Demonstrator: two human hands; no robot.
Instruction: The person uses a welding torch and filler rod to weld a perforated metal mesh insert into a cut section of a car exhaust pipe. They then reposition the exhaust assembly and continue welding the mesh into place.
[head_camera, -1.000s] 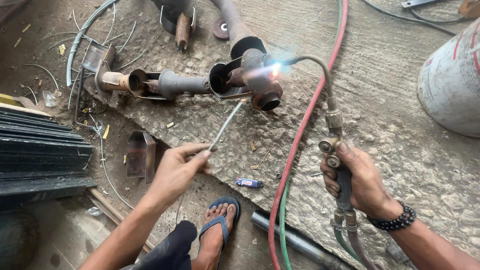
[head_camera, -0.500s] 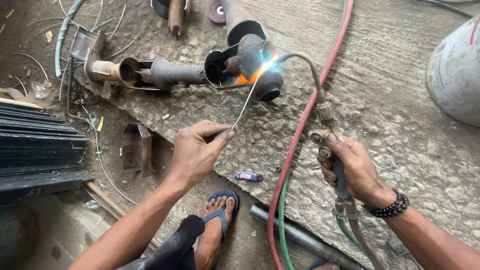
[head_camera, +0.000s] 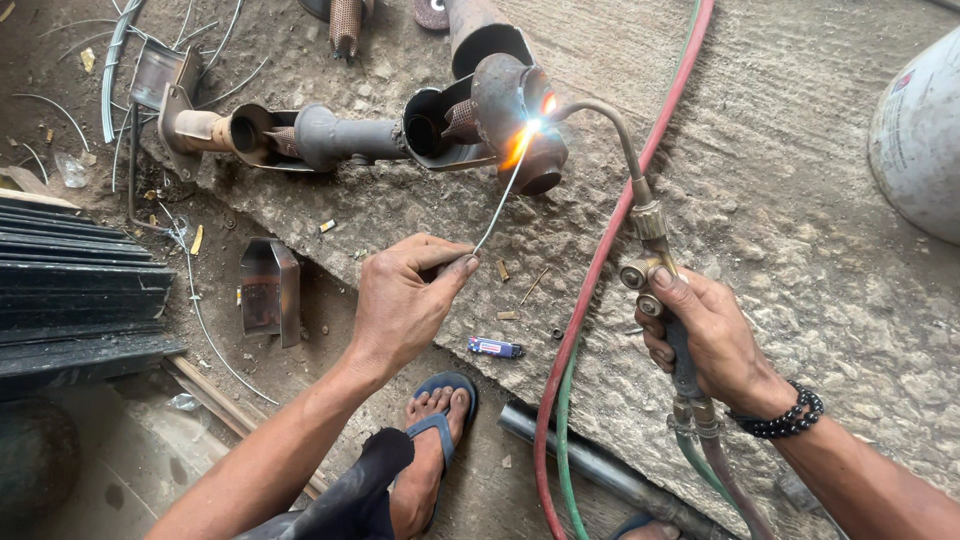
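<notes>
Steel slats stacked dark at far left; a bent metal bracket lies beside them on the dirt. My left hand pinches a thin filler rod between thumb and forefinger, other fingers curled, tip fed into the glow. Rusty pipe assembly rests on the concrete slab, joint under flame. My right hand is wrapped closed around the torch handle. Step in hand, I judge: brazing the joint. Next calls for steady rod feed along the seam. Red hose and green hose trail near; a small lighter lies by my foot. Gas cylinder at far right.
</notes>
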